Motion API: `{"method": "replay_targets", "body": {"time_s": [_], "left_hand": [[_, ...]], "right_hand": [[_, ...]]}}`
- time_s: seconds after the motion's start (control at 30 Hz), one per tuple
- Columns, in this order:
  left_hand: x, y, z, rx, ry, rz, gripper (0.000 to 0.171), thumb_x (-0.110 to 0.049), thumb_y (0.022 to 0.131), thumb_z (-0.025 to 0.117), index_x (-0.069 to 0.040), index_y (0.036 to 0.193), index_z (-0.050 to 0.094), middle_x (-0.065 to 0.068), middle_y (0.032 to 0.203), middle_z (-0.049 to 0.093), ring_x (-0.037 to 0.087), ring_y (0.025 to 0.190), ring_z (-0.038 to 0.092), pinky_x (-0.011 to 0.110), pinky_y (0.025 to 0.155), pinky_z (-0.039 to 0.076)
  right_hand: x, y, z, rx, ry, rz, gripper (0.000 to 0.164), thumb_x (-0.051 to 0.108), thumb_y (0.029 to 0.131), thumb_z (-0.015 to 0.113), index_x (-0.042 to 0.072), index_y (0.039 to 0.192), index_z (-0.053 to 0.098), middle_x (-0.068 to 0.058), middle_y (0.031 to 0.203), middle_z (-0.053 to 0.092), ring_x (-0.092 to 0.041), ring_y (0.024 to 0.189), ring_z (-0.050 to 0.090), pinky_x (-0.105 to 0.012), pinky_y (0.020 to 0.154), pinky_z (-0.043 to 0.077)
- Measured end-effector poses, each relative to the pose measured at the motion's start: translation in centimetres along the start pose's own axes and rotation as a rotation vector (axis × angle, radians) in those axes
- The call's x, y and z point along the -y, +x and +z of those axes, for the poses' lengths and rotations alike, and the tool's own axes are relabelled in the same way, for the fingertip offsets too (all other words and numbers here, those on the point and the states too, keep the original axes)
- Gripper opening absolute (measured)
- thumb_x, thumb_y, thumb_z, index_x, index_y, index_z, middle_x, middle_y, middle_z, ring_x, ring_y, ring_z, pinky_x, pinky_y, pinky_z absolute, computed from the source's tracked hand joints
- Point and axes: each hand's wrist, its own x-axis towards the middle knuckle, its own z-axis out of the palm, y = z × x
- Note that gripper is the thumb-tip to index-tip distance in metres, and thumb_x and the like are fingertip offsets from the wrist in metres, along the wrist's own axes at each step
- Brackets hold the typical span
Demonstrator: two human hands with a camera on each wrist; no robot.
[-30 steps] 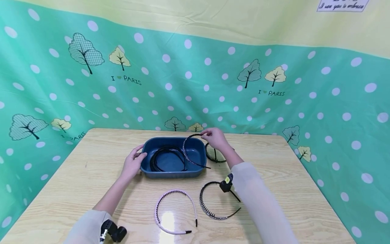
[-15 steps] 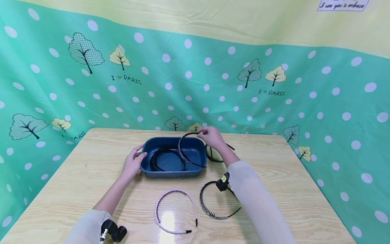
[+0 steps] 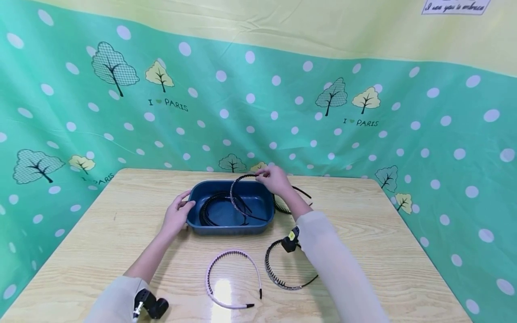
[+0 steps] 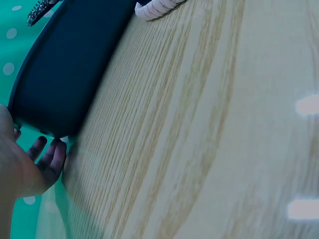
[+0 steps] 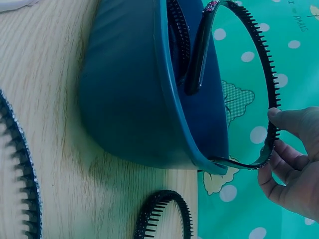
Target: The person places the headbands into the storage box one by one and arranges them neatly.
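A blue plastic bin (image 3: 230, 230) stands at the back of the table. My left hand (image 3: 176, 216) holds its left end, thumb at the rim and fingers against the outside in the left wrist view. Between right thumb and fingers is a black toothed headband (image 5: 269, 64) with glittery trim; my right hand (image 3: 275, 179) pinches it near the top, over the bin's right half. One tip of this headband dips inside the bin wall in the right wrist view. Several black headbands (image 3: 204, 211) lie in the bin's left part.
In front of the bin lie a lilac headband (image 3: 208, 280) and, to its right, a black glittery headband (image 3: 276, 280), partly under the right sleeve. Black headband parts (image 3: 280, 207) show behind the right wrist. A patterned green curtain (image 3: 250, 121) hangs behind the table.
My right hand has moved left with the headband, carrying it farther over the bin. The left hand and the bin have stayed in place.
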Motion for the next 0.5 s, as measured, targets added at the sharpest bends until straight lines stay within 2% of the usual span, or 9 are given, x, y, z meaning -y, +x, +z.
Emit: {"method": "replay_targets", "body": {"time_s": [0.2, 0.5], "left_hand": [[0.0, 0.1, 0.1, 0.001, -0.003, 0.008, 0.049, -0.033, 0.097, 0.048, -0.019, 0.143, 0.039, 0.022, 0.126, 0.054, 0.03, 0.11, 0.054, 0.019, 0.077, 0.044], [0.0, 0.0, 0.0, 0.0, 0.0, 0.007, 0.049, -0.032, 0.097, 0.048, -0.019, 0.143, 0.038, 0.022, 0.126, 0.054, 0.029, 0.11, 0.054, 0.018, 0.076, 0.044]], "right_hand": [[0.6, 0.1, 0.3, 0.012, 0.016, 0.004, 0.021, 0.024, 0.09, 0.062, 0.016, 0.108, 0.07, -0.008, 0.105, 0.061, -0.023, 0.097, 0.056, -0.035, 0.074, 0.049], [0.8, 0.2, 1.1, -0.018, 0.058, -0.01, 0.019, 0.023, 0.09, 0.063, 0.016, 0.106, 0.071, -0.006, 0.096, 0.063, -0.02, 0.084, 0.056, -0.027, 0.063, 0.045]]}}
